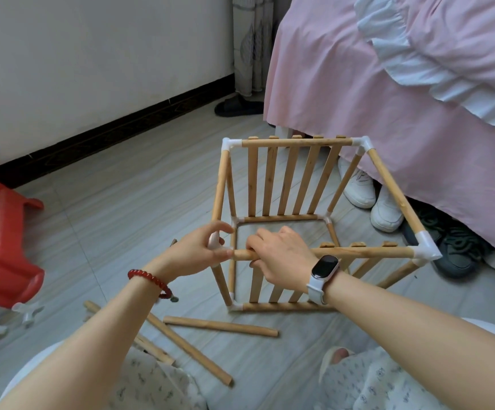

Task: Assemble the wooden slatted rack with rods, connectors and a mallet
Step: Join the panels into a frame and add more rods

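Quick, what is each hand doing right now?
Left hand: pinches a white connector at the rod's end.
Right hand: grips the top rod.

The left hand (201, 251) hides most of the near-left connector (215, 240).

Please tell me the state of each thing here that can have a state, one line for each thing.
Left hand: pinches white connector at the near-left corner.
Right hand: grips the near top rod.
Rack frame: partly assembled, standing on the floor.
Loose rods: lying on the floor.
Spare connectors: lying unused beside the red stool.
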The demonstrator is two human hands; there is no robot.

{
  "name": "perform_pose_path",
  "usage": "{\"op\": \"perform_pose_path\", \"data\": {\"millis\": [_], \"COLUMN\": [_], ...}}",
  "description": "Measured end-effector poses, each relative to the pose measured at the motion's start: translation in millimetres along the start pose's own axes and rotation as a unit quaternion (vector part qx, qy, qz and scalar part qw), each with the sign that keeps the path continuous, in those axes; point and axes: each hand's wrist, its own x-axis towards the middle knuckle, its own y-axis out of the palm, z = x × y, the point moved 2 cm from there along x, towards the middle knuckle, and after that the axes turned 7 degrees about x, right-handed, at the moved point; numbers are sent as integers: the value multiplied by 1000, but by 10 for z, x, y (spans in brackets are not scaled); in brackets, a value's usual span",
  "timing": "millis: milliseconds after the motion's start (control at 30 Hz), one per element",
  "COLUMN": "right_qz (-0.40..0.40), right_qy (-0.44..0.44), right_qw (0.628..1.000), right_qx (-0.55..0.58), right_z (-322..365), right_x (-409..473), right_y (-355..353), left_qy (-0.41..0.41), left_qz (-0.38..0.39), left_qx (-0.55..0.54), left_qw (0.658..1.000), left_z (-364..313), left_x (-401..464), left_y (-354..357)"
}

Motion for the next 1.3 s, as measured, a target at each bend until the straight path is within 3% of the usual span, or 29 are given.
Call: {"op": "perform_pose_path", "data": {"millis": [67,167,300,433,600,700,833,1000,1133,1300], "right_qz": [10,64,123,118,56,-3,-17,13,-65,-118], "right_qy": [-7,-13,0,13,54,101,71,-72,-71,-61], "right_qw": [1000,998,992,990,987,992,997,997,995,988], "right_qx": [8,24,40,74,142,72,31,8,-35,-78], "right_z": [-27,-95,-181,-195,-246,-227,-194,-222,-241,-129], "right_x": [9,31,35,19,27,33,41,-79,-126,-78], "right_y": [-26,-73,-107,-34,-56,30,85,41,154,161], "left_qy": [-32,-106,-109,-108,-135,-147,-153,-140,-144,-165], "left_qz": [-16,-16,41,3,-63,-58,-48,-131,-210,-235], "left_qx": [-126,-299,-296,-297,-396,-466,-472,-411,-238,-169], "left_qw": [991,948,948,949,906,870,867,891,937,943], "left_z": [8,30,29,5,-43,-116,-146,-153,-197,-180], "left_x": [30,85,79,80,167,256,342,376,399,444], "left_y": [-22,-25,17,132,272,294,324,354,376,370]}}
